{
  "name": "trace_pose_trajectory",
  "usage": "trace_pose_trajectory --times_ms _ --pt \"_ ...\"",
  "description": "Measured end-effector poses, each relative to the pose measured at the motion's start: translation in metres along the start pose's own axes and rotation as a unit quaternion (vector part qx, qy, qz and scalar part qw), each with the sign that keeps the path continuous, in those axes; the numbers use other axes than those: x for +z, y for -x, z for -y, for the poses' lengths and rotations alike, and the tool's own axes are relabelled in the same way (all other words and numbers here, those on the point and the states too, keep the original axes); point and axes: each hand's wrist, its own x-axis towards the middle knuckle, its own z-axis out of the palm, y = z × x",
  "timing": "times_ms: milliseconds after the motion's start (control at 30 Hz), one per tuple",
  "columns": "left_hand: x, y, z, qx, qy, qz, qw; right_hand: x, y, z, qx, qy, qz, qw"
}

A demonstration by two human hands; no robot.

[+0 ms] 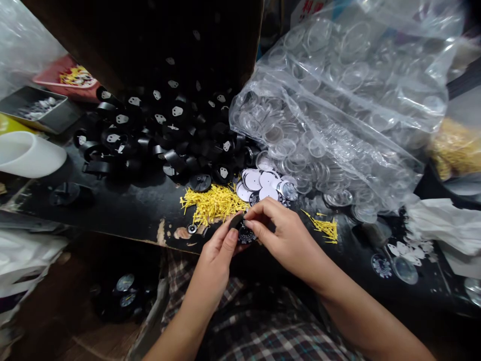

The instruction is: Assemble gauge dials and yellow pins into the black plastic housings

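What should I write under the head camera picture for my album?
Two hands hold a small black dial beside yellow pointers.

plaid garment [296,335] | dark ground | white, teal, reddish lines | crossing checks

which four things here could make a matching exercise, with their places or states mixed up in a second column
1. white cup
2. black dial
3. pink tray
4. large clear bag

A. holds yellow and whitish bits
B. held in the left hand, with the right hand's fingertips at it
C. filled with clear round pieces
D. cut off by the picture's left edge

Pairs: 1-D, 2-B, 3-A, 4-C
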Motion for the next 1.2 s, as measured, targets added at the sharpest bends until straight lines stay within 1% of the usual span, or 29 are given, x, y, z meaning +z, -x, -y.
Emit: trace_pose_trajectory --times_ms 67,167,300,433,500,533,567,600,667,700,767,867,1000,1133,1200 --pt "0.0 0.0 -0.001 -0.004 -0.004 0.006 1.0 -0.001 0.0 -0.001 0.011 0.007 -0.001 1.0" --pt "0.004 0.003 -0.004 -0.012 0.013 0.015 1.0 -0.001 0.001 -0.003 0.04 0.023 0.006 0.999" --pt "0.006 0.009 -0.004 -0.037 0.035 0.021 0.998 0.0 0.009 -0.004 0.055 -0.002 0.07 0.996" --pt "-0.007 0.015 -0.001 -0.033 -0.002 0.01 0.999 0.003 0.016 -0.004 0.048 -0.029 0.111 0.992" --pt "-0.016 0.018 -0.002 -0.025 -0.009 -0.024 0.999 0.006 0.012 -0.007 0.019 -0.009 0.114 0.993" --pt "-0.02 0.019 -0.004 -0.021 -0.003 -0.048 0.999 0.007 0.007 -0.008 -0.002 0.029 0.108 0.994" --pt "-0.022 0.02 -0.006 -0.016 0.008 -0.072 0.997 0.009 0.001 -0.01 -0.024 0.089 0.096 0.991" --pt "-0.024 0.02 -0.008 -0.007 0.024 -0.09 0.996 0.011 -0.006 -0.012 -0.043 0.165 0.081 0.982" --pt "-0.024 0.02 -0.011 0.013 0.056 -0.107 0.993 0.017 -0.02 -0.014 -0.065 0.314 0.057 0.946" --pt "-0.023 0.019 -0.013 0.02 0.07 -0.112 0.991 0.019 -0.027 -0.014 -0.069 0.367 0.052 0.926" --pt "-0.019 0.016 -0.014 0.029 0.099 -0.122 0.987 0.024 -0.036 -0.011 -0.066 0.427 0.047 0.901" --pt "-0.014 0.013 -0.015 0.036 0.132 -0.134 0.982 0.028 -0.04 -0.007 -0.051 0.459 0.053 0.885" --pt "-0.01 0.011 -0.015 0.047 0.145 -0.119 0.981 0.028 -0.038 -0.007 -0.04 0.46 0.053 0.886" --pt "-0.004 0.006 -0.014 0.069 0.148 -0.126 0.979 0.027 -0.032 -0.008 -0.051 0.425 0.037 0.903" --pt "-0.002 0.002 -0.013 0.063 0.138 -0.111 0.982 0.026 -0.029 -0.008 -0.061 0.396 0.042 0.915"
